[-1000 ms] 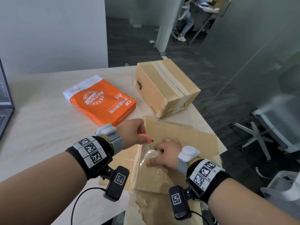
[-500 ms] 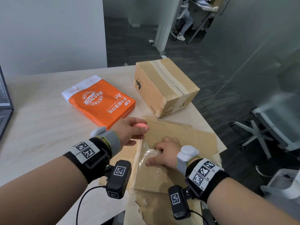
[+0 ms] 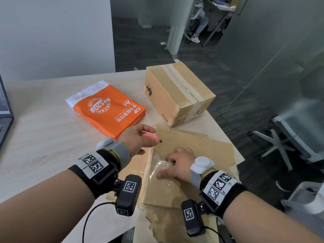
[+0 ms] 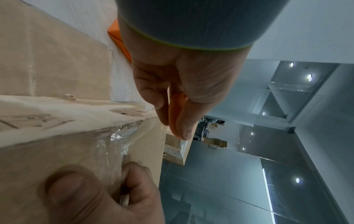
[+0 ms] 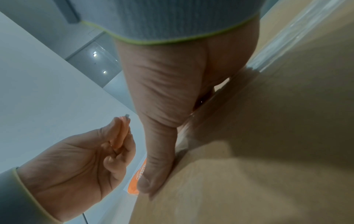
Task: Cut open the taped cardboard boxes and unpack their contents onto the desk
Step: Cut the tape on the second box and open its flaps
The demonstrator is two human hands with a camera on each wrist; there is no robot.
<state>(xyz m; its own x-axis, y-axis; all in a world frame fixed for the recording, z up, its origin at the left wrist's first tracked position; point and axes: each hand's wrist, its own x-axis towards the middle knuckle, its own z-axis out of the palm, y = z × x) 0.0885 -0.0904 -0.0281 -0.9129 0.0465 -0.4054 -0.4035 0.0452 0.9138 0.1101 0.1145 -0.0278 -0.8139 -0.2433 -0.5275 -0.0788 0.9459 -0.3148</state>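
Head view — pinches pink cutter (image 3: pixel 151 136) in left hand (image 3: pixel 136 141), over near box (image 3: pixel 206 148) edge; presses right hand (image 3: pixel 178 163) on its taped top, fingers (image 3: pixel 181 151) bent, grip unclear. Second taped box (image 3: pixel 177 92) beyond both hands.

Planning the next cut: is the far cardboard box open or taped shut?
Shut. The far cardboard box has its top flaps lying flat, with tape running along the centre seam; no cut shows in it.
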